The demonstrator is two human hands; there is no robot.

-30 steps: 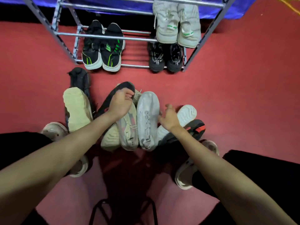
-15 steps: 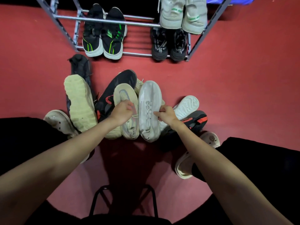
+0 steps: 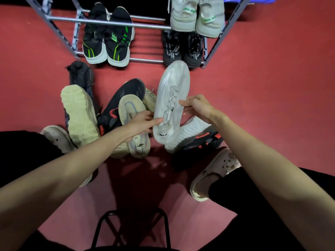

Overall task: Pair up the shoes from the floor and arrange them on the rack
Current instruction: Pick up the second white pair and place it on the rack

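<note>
Both hands are on the pale grey sneaker with the raised-letter sole, sole up, over the floor pile: right hand pinching its edge, left hand gripping near the heel. Heel tag reads "…MED", the rest unreadable. A beige knit sneaker beneath shows "CAPRO". The silver tube rack sits behind.

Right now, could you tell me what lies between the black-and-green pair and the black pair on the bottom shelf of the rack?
Nothing: between the black-and-green pair and the black pair, the head view shows only bare shelf rails over red floor.
</note>
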